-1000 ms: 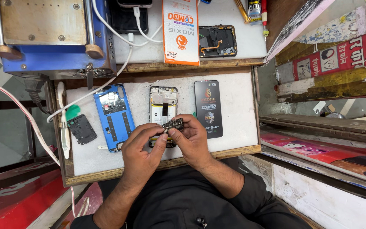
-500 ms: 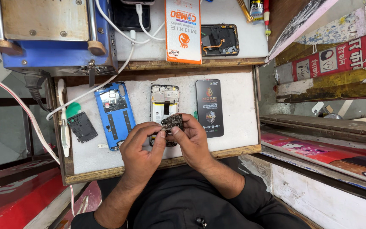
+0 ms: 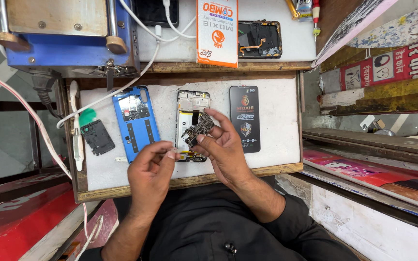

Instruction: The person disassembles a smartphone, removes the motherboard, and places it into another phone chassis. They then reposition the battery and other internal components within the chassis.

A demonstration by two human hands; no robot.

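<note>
My right hand (image 3: 226,147) holds a small dark circuit board (image 3: 199,126) by its edge, just above the opened phone frame (image 3: 192,104) lying on the white work mat (image 3: 276,140). My left hand (image 3: 151,166) is a short way to the left, thumb and forefinger pinched on a tiny pale piece (image 3: 172,152) too small to identify. A blue phone back cover (image 3: 134,118) lies left of the frame. Right of it lies a black display panel (image 3: 245,116) with a printed film.
A small black cover plate (image 3: 97,137), a green-tipped tool (image 3: 87,116) and a white cable (image 3: 30,116) are at the mat's left. The raised shelf behind holds a blue machine (image 3: 68,48), an orange-and-white box (image 3: 217,31) and an opened black phone (image 3: 260,38).
Both hands were together on the circuit board. Now my left hand has let go and drawn down and left, while my right hand keeps the board over the phone frame.
</note>
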